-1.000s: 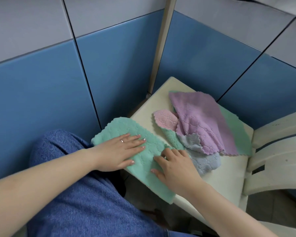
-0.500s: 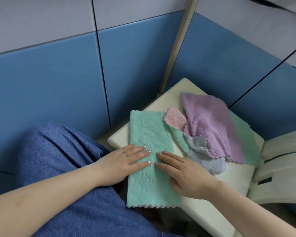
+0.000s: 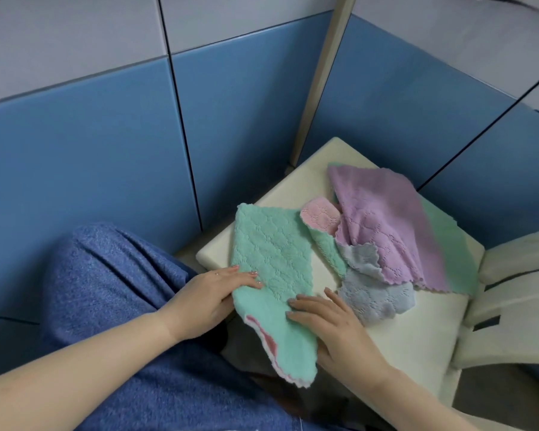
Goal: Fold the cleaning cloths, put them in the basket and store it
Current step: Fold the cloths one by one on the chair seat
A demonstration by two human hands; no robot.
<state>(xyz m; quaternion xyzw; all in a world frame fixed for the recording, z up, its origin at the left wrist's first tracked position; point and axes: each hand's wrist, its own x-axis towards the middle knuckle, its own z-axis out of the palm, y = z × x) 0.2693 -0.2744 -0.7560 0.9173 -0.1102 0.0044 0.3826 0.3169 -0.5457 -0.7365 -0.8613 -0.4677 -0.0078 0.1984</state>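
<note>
A mint green cloth (image 3: 269, 259), folded into a long strip with a pink underside, lies over the front corner of the cream chair seat (image 3: 417, 331). Its near end is lifted and turned over. My left hand (image 3: 212, 297) grips the strip's left edge, fingers on top. My right hand (image 3: 327, 318) holds the near end from the right, thumb on top, fingers under. Behind lies a loose pile: a purple cloth (image 3: 383, 231) on top, a grey-blue cloth (image 3: 377, 293), a pink corner (image 3: 319, 216) and another green cloth (image 3: 442, 244). No basket is in view.
The chair's cream backrest slats (image 3: 517, 293) rise at the right. Blue and grey partition panels (image 3: 106, 150) meet in a corner behind the seat, with a beige post (image 3: 321, 88). My knee in blue trousers (image 3: 112, 269) is at the left, close to the seat.
Both hands went from pressing flat on the green strip to holding its near end. That end has been lifted and turned, showing the pink underside.
</note>
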